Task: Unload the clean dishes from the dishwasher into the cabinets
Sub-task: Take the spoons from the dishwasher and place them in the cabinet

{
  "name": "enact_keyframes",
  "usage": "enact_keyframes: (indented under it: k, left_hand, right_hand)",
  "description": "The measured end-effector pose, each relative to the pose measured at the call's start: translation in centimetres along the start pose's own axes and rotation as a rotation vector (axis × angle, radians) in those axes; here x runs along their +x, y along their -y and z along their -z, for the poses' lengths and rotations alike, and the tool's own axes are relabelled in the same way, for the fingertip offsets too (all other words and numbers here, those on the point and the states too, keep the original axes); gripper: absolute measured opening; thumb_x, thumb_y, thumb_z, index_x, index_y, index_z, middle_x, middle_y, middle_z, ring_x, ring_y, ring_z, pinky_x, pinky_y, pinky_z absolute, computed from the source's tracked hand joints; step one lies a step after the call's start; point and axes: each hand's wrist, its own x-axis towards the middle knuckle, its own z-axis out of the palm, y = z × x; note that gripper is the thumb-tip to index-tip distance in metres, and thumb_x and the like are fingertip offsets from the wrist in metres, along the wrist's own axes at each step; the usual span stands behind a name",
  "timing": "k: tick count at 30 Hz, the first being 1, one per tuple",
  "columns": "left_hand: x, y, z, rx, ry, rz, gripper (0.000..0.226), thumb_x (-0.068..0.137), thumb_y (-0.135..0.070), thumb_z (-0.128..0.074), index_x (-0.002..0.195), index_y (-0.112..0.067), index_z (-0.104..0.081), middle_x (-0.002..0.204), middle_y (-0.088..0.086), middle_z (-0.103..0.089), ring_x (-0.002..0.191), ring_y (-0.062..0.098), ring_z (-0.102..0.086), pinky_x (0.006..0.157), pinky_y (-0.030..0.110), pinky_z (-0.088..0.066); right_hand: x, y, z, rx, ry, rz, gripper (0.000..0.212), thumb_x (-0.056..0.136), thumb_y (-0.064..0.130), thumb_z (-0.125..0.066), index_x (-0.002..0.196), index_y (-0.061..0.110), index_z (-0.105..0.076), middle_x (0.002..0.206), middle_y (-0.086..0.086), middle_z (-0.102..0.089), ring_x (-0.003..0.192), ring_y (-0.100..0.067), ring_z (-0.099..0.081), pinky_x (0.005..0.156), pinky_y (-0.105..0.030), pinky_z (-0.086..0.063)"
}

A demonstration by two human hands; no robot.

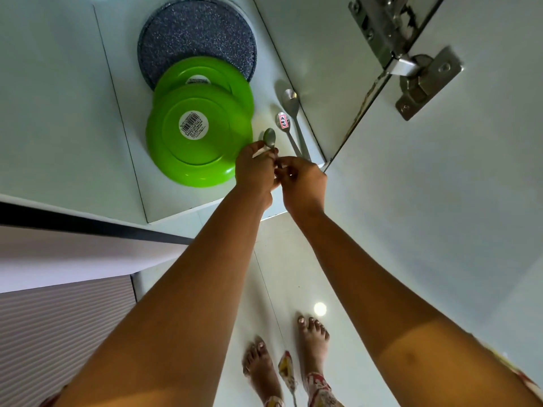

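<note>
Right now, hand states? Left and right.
Left hand: grips a small metal spoon.
Right hand: fingers curled at the spoon's handle; grip cannot be told.

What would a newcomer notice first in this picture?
Two bright green round plastic plates lie upside down, overlapping, on the white cabinet shelf, in front of a grey speckled round dish. Right of them, the left hand holds a small metal spoon, with the right hand close beside; two more metal spoons lie nearby.

spoon (269, 138) handle hidden in left hand (255, 168), plate label (193, 125) print unreadable
</note>
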Motion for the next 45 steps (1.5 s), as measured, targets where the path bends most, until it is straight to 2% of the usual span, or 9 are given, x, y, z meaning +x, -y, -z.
enact_keyframes:
  k: [3,6,10,12,18,23,31,39,45]
  left_hand:
    - [0.5,0.5,0.1,0.135,0.032,-0.087,0.029,0.091,0.002,-0.045,0.111,-0.013,-0.058,0.091,0.011,-0.058,0.086,0.024,-0.054,0.078,0.035,-0.044]
    - [0.8,1.0,0.3,0.336,0.072,-0.162,0.044,0.09,0.009,-0.04,0.129,-0.007,-0.051,0.124,0.013,-0.059,0.117,0.032,-0.055,0.101,0.041,-0.044]
    - [1.0,1.4,0.7,0.695,0.015,-0.417,0.044,0.087,0.008,-0.041,0.126,-0.004,-0.057,0.127,0.015,-0.058,0.116,0.027,-0.055,0.08,0.013,-0.036]
    - [1.1,1.6,0.9,0.886,0.037,-0.563,0.037,0.087,0.007,-0.04,0.117,0.002,-0.06,0.119,0.02,-0.062,0.112,0.03,-0.055,0.076,0.018,-0.034]
    - [2.4,1.7,1.4,1.307,0.094,-0.697,0.052,0.085,0.004,-0.044,0.136,-0.007,-0.046,0.144,0.008,-0.045,0.133,0.021,-0.041,0.109,0.029,-0.028]
    - [2.9,1.7,1.3,1.385,0.082,-0.685,0.058,0.09,-0.003,-0.049,0.144,-0.009,-0.031,0.154,0.003,-0.028,0.141,0.016,-0.028,0.111,0.025,-0.021]
    - [2.8,2.6,1.4,1.352,0.015,-0.643,0.058,0.092,-0.006,-0.047,0.146,-0.013,-0.028,0.155,0.0,-0.025,0.138,0.021,-0.03,0.105,0.024,-0.018]
    - [2.0,3.2,1.5,1.403,0.004,-0.696,0.058,0.09,0.002,-0.04,0.142,-0.022,-0.034,0.148,-0.012,-0.034,0.115,0.03,-0.041,0.085,0.029,-0.04]
    - [1.7,3.2,1.7,1.443,0.04,-0.661,0.064,0.089,0.004,-0.037,0.146,-0.023,-0.027,0.147,-0.013,-0.034,0.115,0.029,-0.037,0.078,0.03,-0.04]
  right_hand:
    - [1.7,-0.1,-0.4,0.023,0.018,-0.069,0.016,0.088,0.008,-0.062,0.097,0.015,-0.074,0.089,-0.003,-0.072,0.082,-0.018,-0.067,0.08,-0.03,-0.055]
    - [2.9,0.1,-0.7,0.025,0.023,-0.095,0.015,0.083,0.005,-0.065,0.093,0.013,-0.073,0.083,-0.002,-0.07,0.078,-0.018,-0.066,0.08,-0.031,-0.056]
    - [3.2,0.3,-0.8,-0.02,0.026,-0.035,0.006,0.079,0.01,-0.072,0.085,0.011,-0.072,0.083,-0.003,-0.071,0.077,-0.018,-0.067,0.073,-0.023,-0.052]
    - [3.2,0.4,-0.7,-0.105,0.037,-0.008,0.005,0.081,0.014,-0.069,0.085,0.014,-0.072,0.085,-0.005,-0.072,0.074,-0.018,-0.064,0.067,-0.025,-0.05]
    - [3.3,0.8,0.1,-0.312,0.031,0.091,0.015,0.089,0.015,-0.056,0.089,0.018,-0.071,0.092,-0.006,-0.069,0.081,-0.026,-0.064,0.064,-0.025,-0.047]
    - [4.6,0.5,0.7,-0.522,-0.034,0.139,0.021,0.091,0.022,-0.058,0.113,0.019,-0.061,0.109,-0.005,-0.065,0.098,-0.029,-0.064,0.076,-0.033,-0.051]
    - [5.8,1.3,0.9,-0.713,0.033,0.209,0.016,0.091,0.008,-0.058,0.106,0.006,-0.063,0.098,-0.013,-0.068,0.087,-0.028,-0.068,0.071,-0.034,-0.055]
    - [6.5,2.5,1.0,-0.853,0.091,0.33,0.018,0.09,0.008,-0.058,0.108,0.008,-0.059,0.099,-0.013,-0.068,0.092,-0.031,-0.066,0.068,-0.036,-0.053]
    - [7.1,2.7,0.8,-0.919,0.174,0.408,0.025,0.093,0.005,-0.049,0.118,0.006,-0.052,0.11,-0.015,-0.064,0.1,-0.033,-0.063,0.075,-0.039,-0.052]
